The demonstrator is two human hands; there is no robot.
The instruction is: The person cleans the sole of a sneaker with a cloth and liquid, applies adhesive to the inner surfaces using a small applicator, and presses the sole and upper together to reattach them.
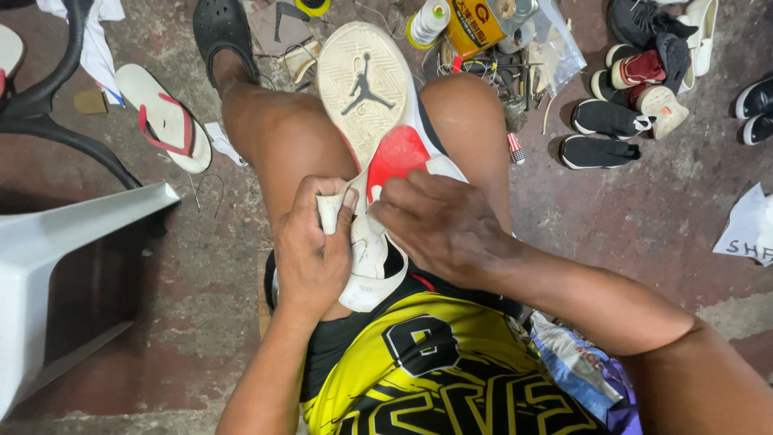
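The white basketball shoe [366, 105] lies sole-up on the person's lap between the bare knees. Its long axis runs straight away from the body, with the toe far out over the knees and the heel end tucked in close against the yellow-and-black jersey [435, 379]. A red patch [396, 155] marks the sole at about mid-length, just beyond the fingers.

Both hands work at the near heel end. The left hand [314, 250] is closed around the heel, thumb pressed onto the edge of the peeling sole. The right hand [439, 221] lies over the shoe from the other side, fingertips pinched at the seam beside the red patch. The two are about equally near and almost touch each other.

Beyond the toe sit a glue can [475, 24] and a bottle [427, 20] on the concrete floor [644, 234]. Pairs of black shoes [604, 133] lie to the right, and a flip-flop [165, 117] and a white plastic chair [64, 258] to the left.
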